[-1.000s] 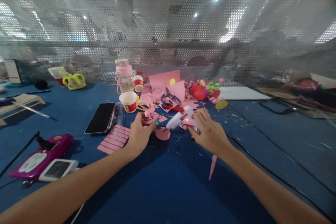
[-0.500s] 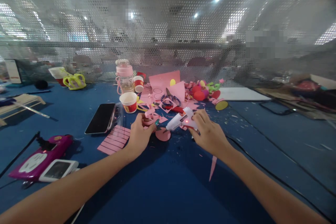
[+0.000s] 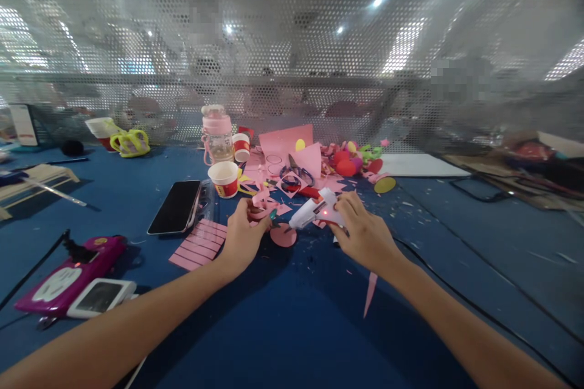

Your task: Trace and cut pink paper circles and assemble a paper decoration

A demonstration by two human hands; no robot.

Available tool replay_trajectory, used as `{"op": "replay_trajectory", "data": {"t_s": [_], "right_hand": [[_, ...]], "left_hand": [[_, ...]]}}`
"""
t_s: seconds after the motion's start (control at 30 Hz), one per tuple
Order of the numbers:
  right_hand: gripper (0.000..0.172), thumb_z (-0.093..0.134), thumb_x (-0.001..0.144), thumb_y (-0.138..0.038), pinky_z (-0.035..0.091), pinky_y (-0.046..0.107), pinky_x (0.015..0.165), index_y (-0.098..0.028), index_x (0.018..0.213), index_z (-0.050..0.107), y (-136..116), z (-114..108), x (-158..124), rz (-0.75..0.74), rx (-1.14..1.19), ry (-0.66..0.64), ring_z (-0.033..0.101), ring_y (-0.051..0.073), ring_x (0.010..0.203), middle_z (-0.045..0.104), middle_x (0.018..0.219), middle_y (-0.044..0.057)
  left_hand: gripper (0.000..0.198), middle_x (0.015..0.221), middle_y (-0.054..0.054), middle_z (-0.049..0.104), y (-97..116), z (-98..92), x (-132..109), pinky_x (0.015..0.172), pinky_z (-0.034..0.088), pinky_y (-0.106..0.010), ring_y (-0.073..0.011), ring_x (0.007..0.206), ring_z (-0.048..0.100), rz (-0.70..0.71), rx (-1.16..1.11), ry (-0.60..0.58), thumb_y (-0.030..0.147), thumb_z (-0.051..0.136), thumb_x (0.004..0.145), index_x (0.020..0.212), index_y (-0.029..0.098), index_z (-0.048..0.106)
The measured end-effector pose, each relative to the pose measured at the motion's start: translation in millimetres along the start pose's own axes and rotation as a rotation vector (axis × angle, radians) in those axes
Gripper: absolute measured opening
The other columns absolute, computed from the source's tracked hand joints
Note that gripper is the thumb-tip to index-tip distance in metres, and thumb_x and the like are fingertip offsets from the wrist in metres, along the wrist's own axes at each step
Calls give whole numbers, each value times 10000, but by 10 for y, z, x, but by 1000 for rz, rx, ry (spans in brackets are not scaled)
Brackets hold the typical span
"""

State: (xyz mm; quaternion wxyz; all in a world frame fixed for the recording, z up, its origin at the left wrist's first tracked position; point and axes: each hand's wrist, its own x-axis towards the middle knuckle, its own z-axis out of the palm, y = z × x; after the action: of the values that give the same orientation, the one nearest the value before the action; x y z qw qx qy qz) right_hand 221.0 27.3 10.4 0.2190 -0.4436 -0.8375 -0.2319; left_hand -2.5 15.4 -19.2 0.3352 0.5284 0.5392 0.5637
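Observation:
My right hand [image 3: 365, 228] is closed round the handle of a white hot glue gun [image 3: 314, 211], whose small red light is lit. Its nozzle points left and down, just above a round pink paper disc [image 3: 283, 235] on the blue table. Close to the disc's left side, my left hand [image 3: 246, 234] is closed on a curled pink paper piece [image 3: 261, 202]. Something small and green shows at the tip of that thumb. Whether the nozzle touches the disc I cannot tell. The palm side of my left hand is hidden.
A paper cup [image 3: 223, 179], a pink-lidded bottle [image 3: 216, 132], scissors [image 3: 296, 175] and pink scraps stand or lie ahead. To the left are a phone [image 3: 176, 206], lined pink paper [image 3: 199, 244] and a purple power strip [image 3: 68, 272]. A black cable [image 3: 449, 287] runs along the right.
Almost nothing differs. Both hands, the glue gun and the pink disc keep their places; the whole view has shifted very slightly.

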Motion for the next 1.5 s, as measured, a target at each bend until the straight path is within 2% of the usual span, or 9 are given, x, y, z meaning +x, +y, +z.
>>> {"op": "replay_trajectory", "data": {"t_s": [0.5,0.77,1.03,1.33,1.5], "right_hand": [[64,420,804,-201,367,233,454,-176,863,416,-2,-14,14,0,-31,15,548,179,722,505,920,87],[97,440,795,-221,347,225,442,-175,876,413,1,-13,2,-6,-22,42,544,180,729,502,924,86],[116,460,790,-277,326,216,418,-182,820,401,-7,-63,15,19,-22,88,511,158,657,498,891,78],[182,520,755,-287,360,220,441,-183,826,388,5,-65,16,36,-13,107,514,157,672,501,904,77],[167,497,772,-295,350,224,436,-187,827,382,3,-70,19,22,4,70,512,165,680,495,888,76]], "left_hand": [[292,837,-63,628,14,2,-3,650,500,-296,-167,733,615,5,36,6,343,642,671,869,164,525],[296,798,-61,642,12,3,0,665,504,-295,-171,739,618,-7,-58,17,322,678,637,846,161,545],[285,845,-72,638,7,11,4,640,508,-296,-173,751,623,-2,1,-1,337,642,678,871,164,523],[300,814,-64,627,-1,11,2,631,501,-283,-167,750,612,-1,-6,11,331,650,663,876,156,530],[319,823,-59,629,-8,17,3,638,496,-289,-163,727,608,-1,-2,18,344,656,652,881,158,537]]}}
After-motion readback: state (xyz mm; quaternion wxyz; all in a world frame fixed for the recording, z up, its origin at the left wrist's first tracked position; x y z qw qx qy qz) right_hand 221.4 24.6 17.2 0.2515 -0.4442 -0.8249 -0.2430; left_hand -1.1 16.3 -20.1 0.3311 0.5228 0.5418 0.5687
